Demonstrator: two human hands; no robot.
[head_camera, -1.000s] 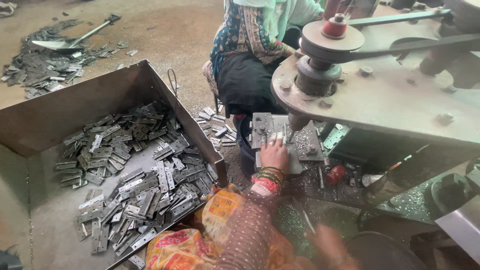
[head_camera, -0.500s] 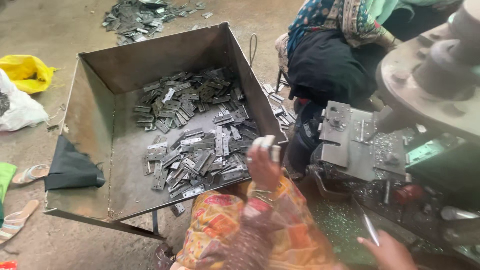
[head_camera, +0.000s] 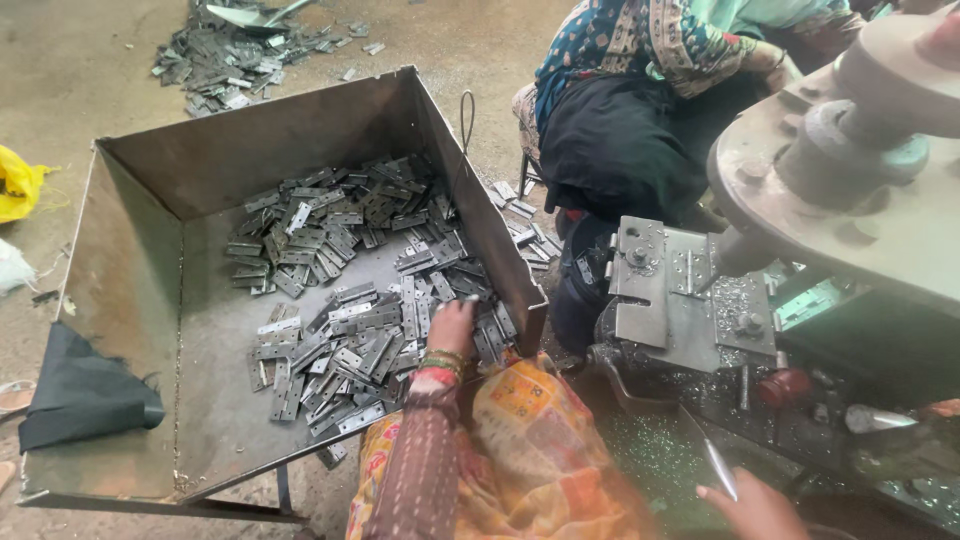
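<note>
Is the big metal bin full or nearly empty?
Partly filled: flat metal pieces cover only part of the bin floor; bare floor shows.

Left hand (head_camera: 452, 325) reaches into the metal bin (head_camera: 130, 290) of hinge plates (head_camera: 350, 340) (right hand (head_camera: 755, 505) holds a thin rod (head_camera: 718, 465))

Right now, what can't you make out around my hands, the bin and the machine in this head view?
- Left hand: fingers buried among the metal plates in the steel bin; whether its grip has a plate is hidden.
- Right hand: cut off by the bottom edge; the thin metal tool it holds is blurred.
- Machine: its top runs past the right and upper edges.
- Seated person: upper body out of frame.
</note>
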